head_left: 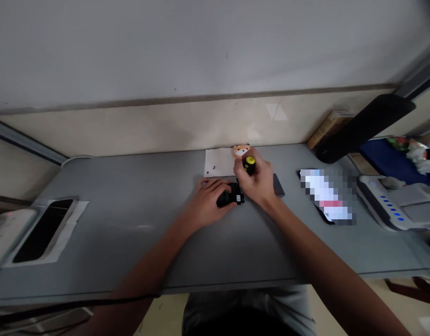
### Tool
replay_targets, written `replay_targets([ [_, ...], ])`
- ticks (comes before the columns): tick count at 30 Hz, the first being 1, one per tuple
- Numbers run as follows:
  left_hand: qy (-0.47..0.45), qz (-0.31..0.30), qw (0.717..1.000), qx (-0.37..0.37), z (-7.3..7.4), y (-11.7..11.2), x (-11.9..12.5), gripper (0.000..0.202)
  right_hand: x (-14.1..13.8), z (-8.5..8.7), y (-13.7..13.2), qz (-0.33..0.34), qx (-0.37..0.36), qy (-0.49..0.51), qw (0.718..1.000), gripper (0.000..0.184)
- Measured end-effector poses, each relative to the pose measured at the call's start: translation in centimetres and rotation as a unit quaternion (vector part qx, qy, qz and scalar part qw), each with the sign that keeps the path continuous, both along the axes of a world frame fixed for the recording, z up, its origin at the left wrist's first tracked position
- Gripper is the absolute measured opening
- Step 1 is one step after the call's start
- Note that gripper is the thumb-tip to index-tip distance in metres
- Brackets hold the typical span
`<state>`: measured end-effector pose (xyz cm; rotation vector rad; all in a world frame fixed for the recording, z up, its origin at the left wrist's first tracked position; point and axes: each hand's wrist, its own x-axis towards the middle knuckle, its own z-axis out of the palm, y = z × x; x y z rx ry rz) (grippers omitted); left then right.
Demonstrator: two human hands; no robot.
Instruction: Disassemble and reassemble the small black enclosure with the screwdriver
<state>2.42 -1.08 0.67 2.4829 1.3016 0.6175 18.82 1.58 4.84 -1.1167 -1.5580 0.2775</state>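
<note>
My left hand is closed around a small black device, pressing it down on the grey table. A small pale square shows on the device's right part; its exact kind I cannot make out. In my right hand is a screwdriver with a black and yellow handle, gripped upright. My fingers hide its tip, beside the device's upper right. Behind both hands lies a white sheet of paper with several tiny dark pieces, perhaps screws, on its left part. An orange and white animal-face item sits at the paper's back right.
A dark flat card lies right of my right hand. Further right are a lit phone, a grey-white device with blue lights and a black cylinder. Another phone lies at the left. A wall backs the table.
</note>
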Motion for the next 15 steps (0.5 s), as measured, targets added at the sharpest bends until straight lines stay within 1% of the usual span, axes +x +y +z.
replay_targets([
  [3,-0.004,-0.002,1.0,0.007,-0.3,0.0,-0.1,0.019,-0.2,-0.1,0.0,0.054,0.01,-0.004,0.998,0.023],
  [7,0.0,-0.007,1.0,0.009,-0.4,0.0,-0.1,0.02,0.1,-0.7,0.2,0.087,0.026,-0.008,0.996,0.021],
  [11,-0.003,-0.007,1.0,0.004,-0.1,0.0,-0.1,0.02,0.3,-1.3,0.8,0.097,0.026,0.021,0.995,0.022],
  [15,-0.003,-0.012,1.0,-0.001,0.0,0.0,-0.2,0.019,0.2,-1.8,1.3,0.08,0.016,0.061,0.995,0.029],
])
